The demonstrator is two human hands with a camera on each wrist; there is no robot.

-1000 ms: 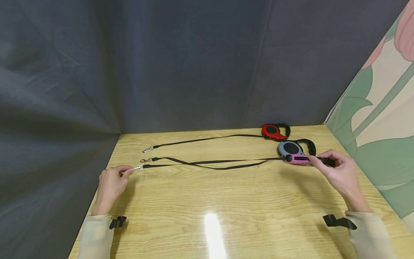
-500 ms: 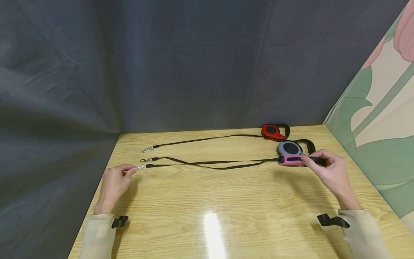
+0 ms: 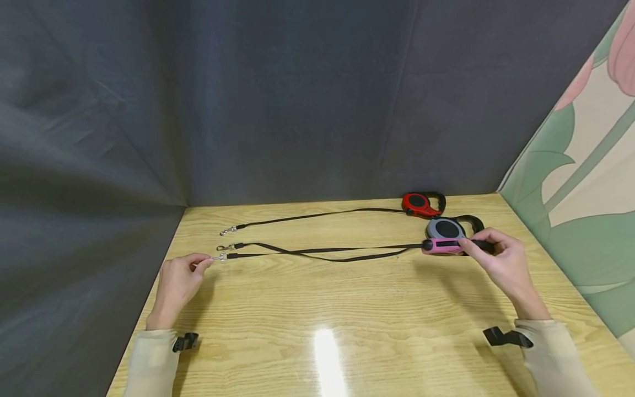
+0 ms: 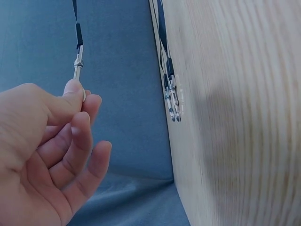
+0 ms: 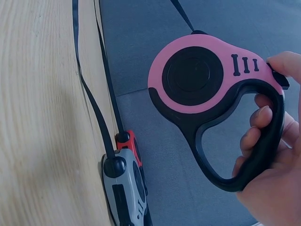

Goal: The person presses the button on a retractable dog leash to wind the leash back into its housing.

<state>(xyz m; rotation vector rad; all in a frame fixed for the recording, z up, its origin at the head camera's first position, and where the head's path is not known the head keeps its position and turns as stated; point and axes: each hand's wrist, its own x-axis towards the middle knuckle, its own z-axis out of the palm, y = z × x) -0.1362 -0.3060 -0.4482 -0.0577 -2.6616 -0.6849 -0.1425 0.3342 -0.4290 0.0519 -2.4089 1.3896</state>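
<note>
- Head: the left hand [image 3: 177, 284] and right hand [image 3: 506, 271] are nearer each other than a second ago, the right having shifted inward most. The black strap [image 3: 367, 248] between them spans less yet looks nearly straight, so the pink reel [image 3: 441, 250] in the right hand is probably taking it in.
- Left wrist: thumb and fingertips pinch the metal clip [image 4: 78, 66]; two other clips [image 4: 174, 96] lie apart from that grip, on the table [image 4: 244, 155].
- Right wrist: fingers curl round the black handle [image 5: 204, 157], thumb at its button [image 5: 278, 76]; the grey reel [image 5: 123, 183] and red reel [image 5: 136, 149] lie well apart from this grip.

My leash [image 5: 193, 71] is above the desk [image 3: 268, 320], clip [image 3: 220, 257] left, handle [image 5: 276, 125] right. Two other leashes [image 3: 445, 227] lie on the desk behind.
</note>
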